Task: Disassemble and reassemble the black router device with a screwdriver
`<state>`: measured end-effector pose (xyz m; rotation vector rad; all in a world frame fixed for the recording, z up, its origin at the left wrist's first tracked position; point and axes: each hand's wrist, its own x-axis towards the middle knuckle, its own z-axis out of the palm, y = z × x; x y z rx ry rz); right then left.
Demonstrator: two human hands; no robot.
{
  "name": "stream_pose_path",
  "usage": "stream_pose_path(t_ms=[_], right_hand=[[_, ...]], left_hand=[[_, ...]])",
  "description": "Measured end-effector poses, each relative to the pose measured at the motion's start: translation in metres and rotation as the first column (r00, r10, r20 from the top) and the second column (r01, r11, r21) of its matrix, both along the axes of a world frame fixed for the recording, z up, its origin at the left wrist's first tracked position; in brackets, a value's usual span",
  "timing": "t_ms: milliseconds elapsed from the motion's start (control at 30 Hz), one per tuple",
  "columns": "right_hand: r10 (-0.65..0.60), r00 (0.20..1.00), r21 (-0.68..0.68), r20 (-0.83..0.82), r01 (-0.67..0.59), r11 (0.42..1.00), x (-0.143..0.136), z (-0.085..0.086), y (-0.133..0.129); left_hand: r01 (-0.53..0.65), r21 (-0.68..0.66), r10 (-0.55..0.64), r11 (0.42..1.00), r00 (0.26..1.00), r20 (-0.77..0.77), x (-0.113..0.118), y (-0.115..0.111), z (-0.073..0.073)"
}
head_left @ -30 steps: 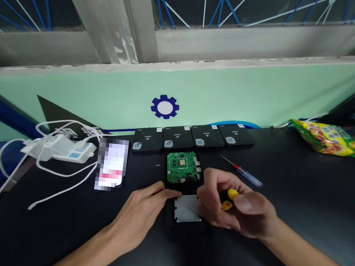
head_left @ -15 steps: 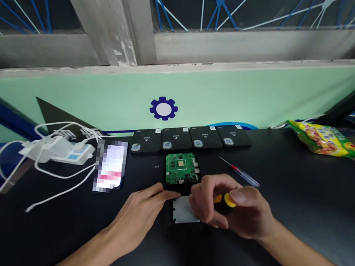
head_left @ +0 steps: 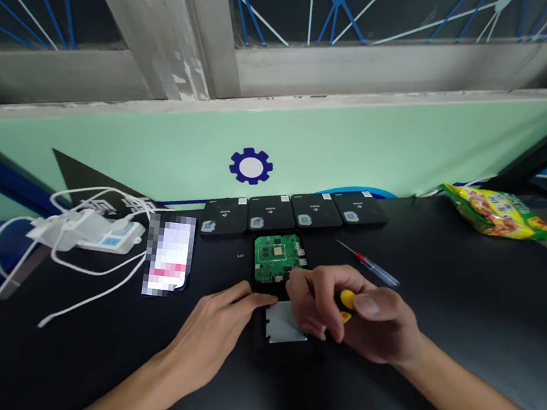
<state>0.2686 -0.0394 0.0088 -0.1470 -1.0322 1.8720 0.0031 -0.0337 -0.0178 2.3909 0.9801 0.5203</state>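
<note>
A black case cover (head_left: 262, 347) with a silver metal plate (head_left: 284, 325) set in it lies on the table in front of me. At its upper left corner, my left hand (head_left: 213, 323) is closed with fingers together, pressing on the edge; the thumb is hidden. My right hand (head_left: 354, 313) is closed around the black and yellow handle of a screwdriver (head_left: 348, 299), above the plate's right side. That hand covers the screwdriver's tip. Just beyond, a green circuit board (head_left: 277, 258) sits in an open black case (head_left: 253, 280), partly behind my right fingers.
Several black boxes (head_left: 272, 215) line the wall. A thin clear-handled screwdriver (head_left: 377, 270) lies at right, with a snack bag (head_left: 497, 213) farther off. Small screws (head_left: 241, 255) lie left of the board. A phone (head_left: 169, 255) and a power strip (head_left: 112, 236) with white cables are at left.
My right hand has turned slightly and its fingers have shifted up and left, with the screwdriver handle now at a different angle. My left hand stays on the case cover.
</note>
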Motion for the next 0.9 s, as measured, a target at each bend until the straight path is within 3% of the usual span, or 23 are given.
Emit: stream_pose_path(t_ms=[267, 667, 900], right_hand=[[-0.003, 1.000, 0.005, 0.029, 0.003, 1.000, -0.0008, 0.0004, -0.0003], [0.083, 0.995, -0.140, -0.052, -0.089, 0.986, 0.0007, -0.0048, -0.0033], [0.072, 0.997, -0.171, -0.003, -0.072, 0.983, 0.0045, -0.0068, -0.0033]], left_hand=[[0.003, 0.018, -0.003, 1.000, 1.000, 0.010, 0.0003, -0.0002, -0.0001], [-0.013, 0.021, 0.013, 1.000, 1.000, 0.008, -0.0002, -0.0005, -0.0020], [-0.017, 0.008, 0.017, 1.000, 1.000, 0.007, 0.0003, 0.0007, -0.0024]])
